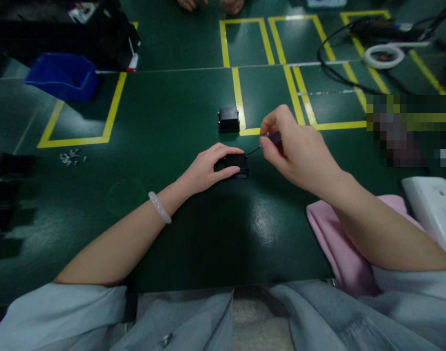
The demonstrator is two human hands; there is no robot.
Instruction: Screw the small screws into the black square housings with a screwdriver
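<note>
at the centre of the frame the left hand [208, 168] pinches a small black box [236, 165] against the green table [172, 122], thumb and fingers closed on its sides. just right of it, the right hand [299, 151] grips a thin screwdriver [270, 141] (tip touching the box). a second black box [228, 119] sits just above, a blue bin [62, 75] upper left.

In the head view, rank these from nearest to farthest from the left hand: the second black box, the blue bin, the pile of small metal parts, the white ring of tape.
From the left hand:
1. Second black box, just beyond it, by the yellow line.
2. Pile of small metal parts, off to the left.
3. Blue bin, far left corner.
4. White ring of tape, far right among the cables.
</note>
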